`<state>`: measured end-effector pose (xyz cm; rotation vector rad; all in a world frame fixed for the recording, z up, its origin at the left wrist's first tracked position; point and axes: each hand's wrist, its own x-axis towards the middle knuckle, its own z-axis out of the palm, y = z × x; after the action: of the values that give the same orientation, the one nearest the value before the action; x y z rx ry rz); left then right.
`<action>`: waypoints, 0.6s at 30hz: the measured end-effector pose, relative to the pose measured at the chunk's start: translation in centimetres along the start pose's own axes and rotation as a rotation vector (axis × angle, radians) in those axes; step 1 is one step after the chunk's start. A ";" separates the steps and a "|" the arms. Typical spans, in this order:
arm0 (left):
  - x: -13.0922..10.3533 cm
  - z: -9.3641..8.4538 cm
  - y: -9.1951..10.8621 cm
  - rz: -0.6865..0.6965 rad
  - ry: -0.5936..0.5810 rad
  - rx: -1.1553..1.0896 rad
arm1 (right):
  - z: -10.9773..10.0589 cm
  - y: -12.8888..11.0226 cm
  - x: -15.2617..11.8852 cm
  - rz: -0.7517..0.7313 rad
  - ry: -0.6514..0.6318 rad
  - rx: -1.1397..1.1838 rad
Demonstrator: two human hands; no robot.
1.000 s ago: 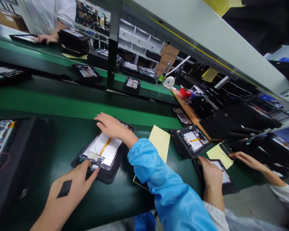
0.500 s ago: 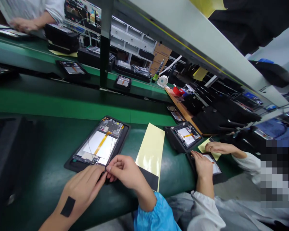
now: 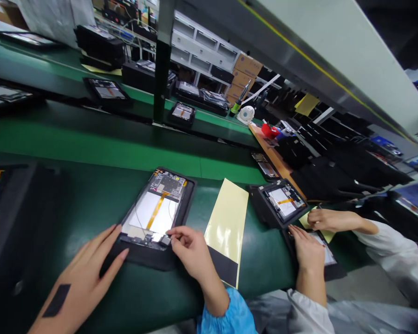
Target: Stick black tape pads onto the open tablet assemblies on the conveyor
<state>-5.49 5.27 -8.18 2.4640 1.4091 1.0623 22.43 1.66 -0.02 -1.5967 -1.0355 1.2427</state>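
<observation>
An opened tablet point(image 3: 144, 220), with a white battery area, an orange ribbon strip and a circuit board at its far end, lies in a black foam tray point(image 3: 149, 260) in front of me. My left hand point(image 3: 87, 273) is open at the tray's near left corner, thumb and fingers apart, with a black patch stuck on its back. At the tablet's near right corner, the fingertips of my right hand point(image 3: 191, 250) are pinched together by a small dark part point(image 3: 165, 240). Whether they grip it is hidden. Thin wires run across the battery area.
A yellow sheet with black strips point(image 3: 228, 208) lies right of the tray. Further right, a co-worker's hands point(image 3: 310, 253) work at another tablet beside a tray-held tablet point(image 3: 284, 202). A black foam stack point(image 3: 24, 232) stands at left. A dark post point(image 3: 162, 79) rises behind the bench.
My left hand has drawn back leftward from the tablet's near edge and opened. My right hand has shifted to the near right corner. The view has turned slightly.
</observation>
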 end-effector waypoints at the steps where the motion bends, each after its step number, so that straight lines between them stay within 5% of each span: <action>1: -0.6 -0.2 0.8 -0.013 -0.004 -0.007 | -0.3 -0.1 -0.2 -0.015 0.024 -0.034; 3: -1.1 -0.7 2.6 0.024 -0.017 -0.001 | -1.0 -0.2 -0.5 -0.028 0.056 -0.086; 9: 1.7 -0.4 5.6 0.459 -0.151 -0.021 | -2.6 -0.5 -1.5 -0.035 0.036 -0.212; 14: 3.7 -0.1 4.4 0.437 -0.285 -0.015 | -2.3 -0.6 -2.1 -0.036 0.035 -0.266; 18: 4.5 -1.0 2.5 0.513 -0.232 0.027 | -0.9 -0.8 -2.6 -0.130 0.026 -0.321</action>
<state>-2.81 7.21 -4.04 2.9343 0.7467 0.7846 22.83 -0.71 1.61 -1.7474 -1.3521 1.0032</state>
